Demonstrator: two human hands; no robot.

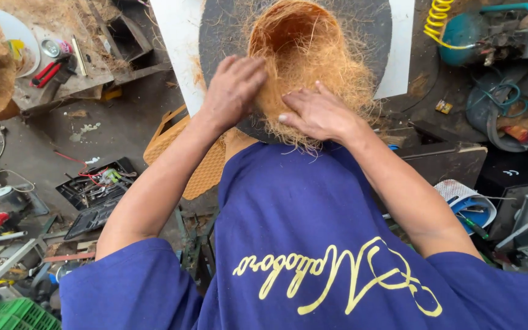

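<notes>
Pressing spread hands, left (pixel 233 88), right (pixel 316 113), flat on hollow coir pot (pixel 297 49), dark round disc (pixel 374 30) beneath

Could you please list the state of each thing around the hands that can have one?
Left hand: fingers curled, pressing on the fibre pot's near side.
Right hand: flat, fingers spread on the pot's near side.
Coir fibre pot: hollow, mouth open, loose strands fraying at the edges.
Dark round disc: lying flat under the pot.
Black tool tray: open, on the floor.
</notes>
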